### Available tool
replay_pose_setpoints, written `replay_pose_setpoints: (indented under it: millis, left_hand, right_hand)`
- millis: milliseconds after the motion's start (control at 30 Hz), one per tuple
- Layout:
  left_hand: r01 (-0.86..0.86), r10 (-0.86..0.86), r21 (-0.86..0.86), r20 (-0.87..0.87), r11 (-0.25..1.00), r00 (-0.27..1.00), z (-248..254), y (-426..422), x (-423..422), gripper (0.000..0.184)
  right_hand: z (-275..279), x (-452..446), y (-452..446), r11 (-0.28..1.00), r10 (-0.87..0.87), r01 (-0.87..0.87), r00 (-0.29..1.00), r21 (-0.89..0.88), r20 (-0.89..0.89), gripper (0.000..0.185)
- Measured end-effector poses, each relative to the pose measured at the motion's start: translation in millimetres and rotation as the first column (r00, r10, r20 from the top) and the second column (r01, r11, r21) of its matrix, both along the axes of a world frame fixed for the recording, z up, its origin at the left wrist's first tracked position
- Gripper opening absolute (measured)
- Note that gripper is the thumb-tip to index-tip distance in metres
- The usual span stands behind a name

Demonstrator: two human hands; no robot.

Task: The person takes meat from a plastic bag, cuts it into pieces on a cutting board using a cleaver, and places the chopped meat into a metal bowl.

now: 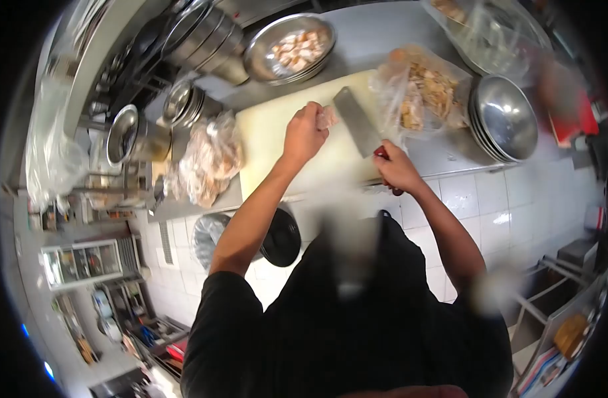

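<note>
My left hand (305, 134) is closed around a pale pink piece of raw meat (326, 118), held over the cutting board (270, 126). In my right hand (398, 169) is the dark red handle of a cleaver (358, 123). Its broad blade points away from me across the board, a little to the right of the meat. Beyond the board stands a metal bowl (256, 56) with cut meat cubes (298, 50) in it. A clear plastic bag (391, 86) with pale meat pieces (431, 89) lies at the board's right edge.
Left of the board sits another bag of raw meat (207, 159). Stacked metal bowls (506, 116) stand at the right counter edge. Metal pots (135, 136) are at the left. A black round lid (282, 237) is below the counter. Blurred spots hide part of the view.
</note>
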State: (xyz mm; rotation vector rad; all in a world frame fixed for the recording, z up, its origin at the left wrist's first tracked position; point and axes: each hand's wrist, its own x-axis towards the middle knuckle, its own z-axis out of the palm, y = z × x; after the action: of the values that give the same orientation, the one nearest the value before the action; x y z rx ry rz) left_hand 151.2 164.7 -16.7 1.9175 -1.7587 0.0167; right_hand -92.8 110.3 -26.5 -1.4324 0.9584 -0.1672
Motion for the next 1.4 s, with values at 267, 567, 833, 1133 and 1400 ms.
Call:
replay_pose_setpoints:
  millis: [267, 567, 833, 1133, 1400]
  left_hand:
    - [0.057, -0.069, -0.092, -0.142, 0.994, 0.987, -52, 87, 4, 0.042]
    - [-0.083, -0.096, -0.306, -0.527, 0.948, 0.845, -49, 111, 11, 0.028]
    - [-0.298, 0.085, -0.285, -0.577, 0.911, 0.812, -51, 150, 58, 0.023]
    - [-0.199, -0.017, -0.257, -0.649, 0.946, 0.76, -61, 145, 34, 0.021]
    - [-0.191, -0.152, -0.407, -0.674, 0.893, 0.723, -68, 66, 2, 0.018]
  right_hand:
    - [12, 18, 36, 0.968, -0.151, 0.113, 0.975, -0.223, -0.162, 0.018]
    - [30, 69, 106, 0.686, -0.265, 0.191, 0.964, -0.702, 0.004, 0.023]
    - [95, 115, 118, 0.381, -0.222, 0.508, 0.861, -0.773, 0.457, 0.02]
    - [-6, 93, 105, 0.614, -0.142, -0.175, 0.935, -0.77, -0.325, 0.018]
    - [5, 94, 94, 0.691, -0.072, -0.202, 0.936, -0.694, -0.344, 0.024]
